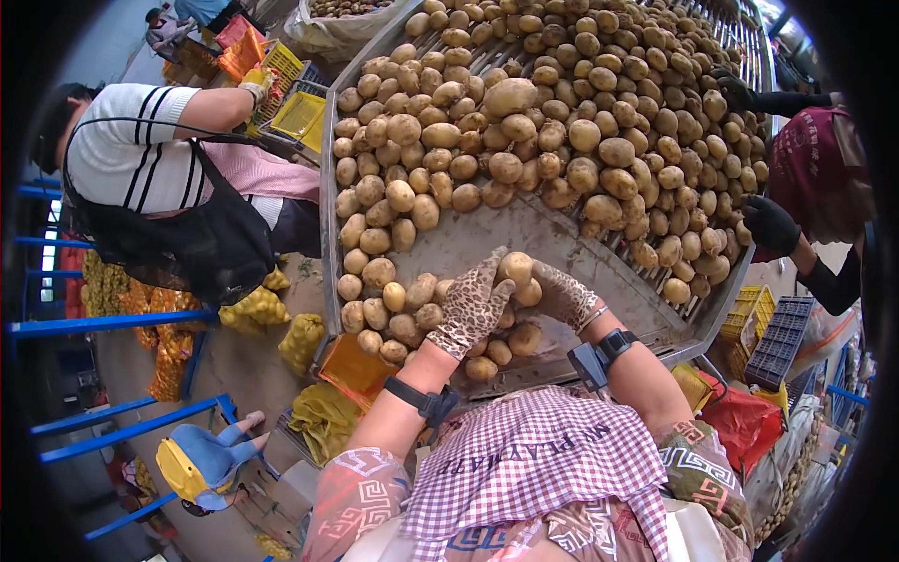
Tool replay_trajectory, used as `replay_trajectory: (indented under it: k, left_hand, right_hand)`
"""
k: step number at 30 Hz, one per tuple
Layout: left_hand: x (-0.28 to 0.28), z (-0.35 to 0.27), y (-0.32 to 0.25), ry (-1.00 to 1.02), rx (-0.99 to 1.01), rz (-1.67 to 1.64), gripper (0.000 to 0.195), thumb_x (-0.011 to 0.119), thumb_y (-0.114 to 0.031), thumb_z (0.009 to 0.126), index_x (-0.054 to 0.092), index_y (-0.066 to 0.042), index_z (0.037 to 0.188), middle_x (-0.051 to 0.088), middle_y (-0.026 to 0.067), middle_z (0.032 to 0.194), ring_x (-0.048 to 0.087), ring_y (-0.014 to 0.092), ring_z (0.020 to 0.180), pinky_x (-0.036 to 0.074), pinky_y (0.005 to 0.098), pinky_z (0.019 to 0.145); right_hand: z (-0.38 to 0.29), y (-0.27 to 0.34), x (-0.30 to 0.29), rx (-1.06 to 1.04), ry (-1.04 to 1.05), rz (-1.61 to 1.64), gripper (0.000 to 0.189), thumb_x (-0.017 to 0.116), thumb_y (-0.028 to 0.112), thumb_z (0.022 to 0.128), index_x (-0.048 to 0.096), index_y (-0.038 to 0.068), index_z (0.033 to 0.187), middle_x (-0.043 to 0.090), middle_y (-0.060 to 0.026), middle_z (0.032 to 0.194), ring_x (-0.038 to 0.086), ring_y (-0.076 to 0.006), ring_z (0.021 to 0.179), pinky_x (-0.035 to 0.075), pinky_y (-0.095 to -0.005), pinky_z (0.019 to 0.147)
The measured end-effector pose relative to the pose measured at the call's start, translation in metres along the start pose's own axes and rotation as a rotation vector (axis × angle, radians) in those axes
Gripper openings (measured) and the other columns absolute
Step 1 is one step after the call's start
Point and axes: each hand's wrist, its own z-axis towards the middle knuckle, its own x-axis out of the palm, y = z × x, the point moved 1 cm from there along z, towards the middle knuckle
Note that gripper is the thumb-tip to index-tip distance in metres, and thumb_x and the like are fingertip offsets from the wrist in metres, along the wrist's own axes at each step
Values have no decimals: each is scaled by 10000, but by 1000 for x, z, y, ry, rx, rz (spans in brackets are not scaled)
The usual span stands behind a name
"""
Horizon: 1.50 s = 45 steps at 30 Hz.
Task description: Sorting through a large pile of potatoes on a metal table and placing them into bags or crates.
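Both of my hands wear leopard-print gloves and meet over the near part of a metal sorting table (491, 235). A round potato (516, 267) is pinched between them. My left hand (472, 298) has its thumb and fingers at the potato's left side. My right hand (567, 291) curls around its right side, the fingertips partly hidden. Just below sits a second potato (527, 292), close against the right palm. Several loose potatoes (404, 327) lie left of my left wrist, and a few more, such as a large potato (525, 338), lie under my forearms.
A big heap of potatoes (583, 133) covers the far table and its slatted rollers (632, 270). At left stands a co-worker (140, 161); at right, a black-gloved hand (770, 225) reaches the table edge. An orange crate (355, 369) adjoins the near left corner. Blue rails (112, 323) stand farther left.
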Motion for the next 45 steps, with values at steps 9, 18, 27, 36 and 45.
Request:
replay_trajectory:
  k: [9, 18, 27, 36, 45]
  left_hand:
    - [-11, 41, -4, 383, 261, 225, 376, 601, -231, 876, 601, -68, 1216, 652, 134, 1120, 602, 259, 1088, 465, 382, 946]
    - [-70, 88, 52, 138, -275, 1030, 779, 715, -456, 767, 412, -154, 1419, 221, 134, 1541, 422, 386, 1283, 375, 490, 1042]
    - [-39, 43, 38, 84, -102, 601, 533, 748, -323, 736, 591, -80, 1184, 501, 184, 1331, 511, 312, 1214, 423, 404, 1006]
    - [18, 28, 52, 365, -169, -63, 508, 674, -203, 830, 501, -76, 1290, 610, 175, 1188, 608, 259, 1079, 497, 352, 919]
    - [26, 73, 48, 462, -369, -469, 519, 589, -117, 822, 497, -75, 1331, 548, 90, 1281, 581, 212, 1052, 483, 323, 918]
  right_hand:
    - [-10, -35, -28, -133, -174, -114, 569, 613, 411, 909, 484, 12, 1295, 609, -121, 1152, 604, -197, 1046, 521, -306, 895]
    - [-62, -33, 7, -114, -123, 95, 566, 565, 456, 925, 489, 13, 1268, 640, -150, 1033, 665, -222, 781, 575, -298, 682]
    - [-63, -31, 6, -137, 39, 259, 625, 581, 423, 914, 445, -41, 1310, 488, -214, 1350, 550, -267, 1184, 571, -312, 833]
    - [-33, -40, -25, -486, -23, -11, 399, 587, 294, 943, 501, 82, 1270, 533, -123, 1272, 513, -271, 1202, 465, -358, 963]
    - [-62, -20, -33, -358, -225, 210, 622, 667, 460, 849, 500, 46, 1283, 554, -142, 1247, 581, -297, 1143, 580, -363, 794]
